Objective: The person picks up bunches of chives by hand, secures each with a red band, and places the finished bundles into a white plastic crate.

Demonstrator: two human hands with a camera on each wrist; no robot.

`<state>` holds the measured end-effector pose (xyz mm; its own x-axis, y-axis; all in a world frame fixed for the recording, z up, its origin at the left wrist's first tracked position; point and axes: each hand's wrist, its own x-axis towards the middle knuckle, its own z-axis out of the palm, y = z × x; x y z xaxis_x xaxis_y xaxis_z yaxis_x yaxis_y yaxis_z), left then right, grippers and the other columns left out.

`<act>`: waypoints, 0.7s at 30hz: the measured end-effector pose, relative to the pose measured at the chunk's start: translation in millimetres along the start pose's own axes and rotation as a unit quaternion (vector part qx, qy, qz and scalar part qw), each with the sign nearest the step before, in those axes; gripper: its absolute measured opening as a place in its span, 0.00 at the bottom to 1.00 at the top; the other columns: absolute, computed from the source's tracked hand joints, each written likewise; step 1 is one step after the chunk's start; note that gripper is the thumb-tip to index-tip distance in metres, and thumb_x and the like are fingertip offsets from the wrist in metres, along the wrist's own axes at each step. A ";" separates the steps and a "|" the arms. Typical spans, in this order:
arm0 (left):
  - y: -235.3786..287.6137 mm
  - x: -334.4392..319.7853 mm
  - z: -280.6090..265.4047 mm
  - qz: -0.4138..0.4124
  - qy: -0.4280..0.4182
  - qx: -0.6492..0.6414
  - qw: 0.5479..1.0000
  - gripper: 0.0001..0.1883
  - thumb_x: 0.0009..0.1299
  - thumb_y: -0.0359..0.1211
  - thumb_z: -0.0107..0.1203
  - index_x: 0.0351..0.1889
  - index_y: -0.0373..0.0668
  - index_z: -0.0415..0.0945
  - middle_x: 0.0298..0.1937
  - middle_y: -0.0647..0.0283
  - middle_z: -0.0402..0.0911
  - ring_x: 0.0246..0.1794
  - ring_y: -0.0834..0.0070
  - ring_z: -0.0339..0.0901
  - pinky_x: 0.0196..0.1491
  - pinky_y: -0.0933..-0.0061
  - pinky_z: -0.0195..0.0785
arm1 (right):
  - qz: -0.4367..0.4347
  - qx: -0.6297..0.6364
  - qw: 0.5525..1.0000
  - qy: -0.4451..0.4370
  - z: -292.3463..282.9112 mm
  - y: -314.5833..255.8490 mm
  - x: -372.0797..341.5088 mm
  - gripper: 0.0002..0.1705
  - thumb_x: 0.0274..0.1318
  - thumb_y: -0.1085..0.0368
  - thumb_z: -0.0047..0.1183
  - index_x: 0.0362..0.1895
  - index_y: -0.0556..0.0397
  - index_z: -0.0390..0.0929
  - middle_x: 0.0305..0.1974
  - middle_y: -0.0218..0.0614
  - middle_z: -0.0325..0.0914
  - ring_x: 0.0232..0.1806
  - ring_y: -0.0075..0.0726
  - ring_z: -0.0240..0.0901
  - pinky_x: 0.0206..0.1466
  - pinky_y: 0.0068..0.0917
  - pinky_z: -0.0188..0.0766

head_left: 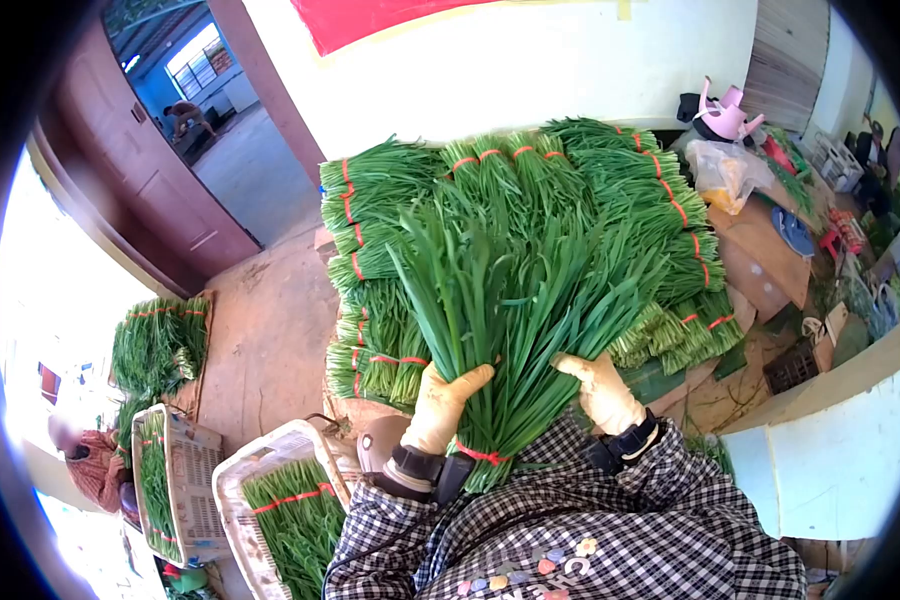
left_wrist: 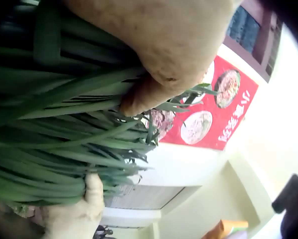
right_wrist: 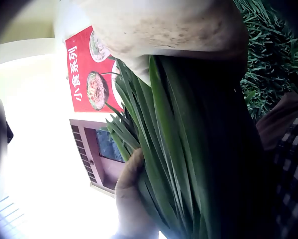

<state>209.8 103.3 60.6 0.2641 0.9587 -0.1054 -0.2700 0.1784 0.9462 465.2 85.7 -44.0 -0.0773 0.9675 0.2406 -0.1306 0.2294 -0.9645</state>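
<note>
A bunch of long green leaves [head_left: 510, 330], tied near its base with a red band [head_left: 482, 455], fans out in front of the person's body in the head view. The gloved left hand [head_left: 444, 402] grips its left side, thumb across the leaves. On the right side the gloved right hand [head_left: 602, 394] holds the leaves, thumb toward them; its other fingers are hidden behind. In the left wrist view the left hand [left_wrist: 164, 45] lies over the leaves [left_wrist: 64, 129]. The right wrist view shows the right hand [right_wrist: 184, 30] against the leaves [right_wrist: 174, 149].
Behind the bunch is a broad stack of banded green bundles [head_left: 390, 170]. White crates [head_left: 232, 470] with more bundles stand at lower left, near a seated person [head_left: 95, 465]. A pink watering can [head_left: 727, 115], bags and a slipper [head_left: 792, 232] lie at right.
</note>
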 end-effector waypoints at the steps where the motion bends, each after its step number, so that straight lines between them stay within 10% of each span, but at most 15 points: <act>1: -4.1 -0.9 4.3 0.015 -0.028 0.041 0.999 0.21 0.72 0.27 0.66 0.62 0.37 0.78 0.56 0.59 0.86 0.53 0.74 0.82 0.59 0.69 0.75 | -0.090 0.040 0.995 -0.029 -4.1 8.2 0.1 0.16 0.77 0.63 0.46 0.49 0.57 0.86 0.57 0.47 0.85 0.61 0.46 0.81 0.68 0.37 0.75; 4: -10.2 -21.4 34.5 0.201 -0.181 0.365 0.891 0.41 0.68 0.38 0.71 0.76 0.35 0.64 0.71 0.46 0.73 0.68 0.58 0.74 0.69 0.59 0.68 | 0.021 -0.052 0.998 0.038 2.3 -14.8 -8.0 0.16 0.75 0.63 0.48 0.54 0.55 0.85 0.62 0.46 0.82 0.65 0.45 0.77 0.69 0.37 0.74; 5: 4.9 -34.8 52.8 0.311 -0.201 0.459 0.808 0.46 0.66 0.40 0.73 0.78 0.34 0.60 0.75 0.45 0.68 0.72 0.52 0.71 0.72 0.56 0.66 | 0.056 0.035 0.981 -0.183 -67.2 92.0 -23.2 0.25 0.82 0.60 0.38 0.75 0.56 0.65 0.73 0.43 0.69 0.70 0.41 0.70 0.72 0.39 0.71; 9: 12.9 -34.1 50.0 0.348 -0.141 0.483 0.791 0.49 0.59 0.36 0.76 0.78 0.40 0.63 0.78 0.44 0.64 0.76 0.48 0.65 0.76 0.53 0.59 | 0.055 0.009 0.996 -0.065 -38.0 51.0 -10.8 0.25 0.82 0.60 0.39 0.75 0.56 0.66 0.73 0.43 0.70 0.70 0.41 0.70 0.72 0.39 0.71; 13: -40.7 -5.7 -1.4 0.130 -0.137 0.262 0.946 0.53 0.68 0.33 0.73 0.85 0.39 0.46 0.80 0.51 0.63 0.81 0.56 0.59 0.80 0.58 0.51 | 0.066 0.022 0.996 -0.050 -33.8 35.9 -6.9 0.25 0.81 0.60 0.40 0.74 0.55 0.66 0.72 0.43 0.71 0.69 0.41 0.71 0.72 0.39 0.71; 21: -28.6 2.9 -9.5 -0.126 -0.284 0.275 0.910 0.58 0.68 0.53 0.72 0.83 0.31 0.47 0.80 0.43 0.63 0.81 0.58 0.59 0.80 0.64 0.53 | 0.069 0.044 0.996 -0.030 -36.8 23.7 -4.4 0.25 0.80 0.60 0.41 0.74 0.55 0.67 0.71 0.42 0.72 0.68 0.41 0.72 0.72 0.39 0.71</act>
<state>209.4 103.1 30.4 0.7312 0.6061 -0.3131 0.3290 0.0888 0.9402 498.8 90.7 -71.9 -0.1589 0.9806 0.1147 -0.2012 0.0816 -0.9762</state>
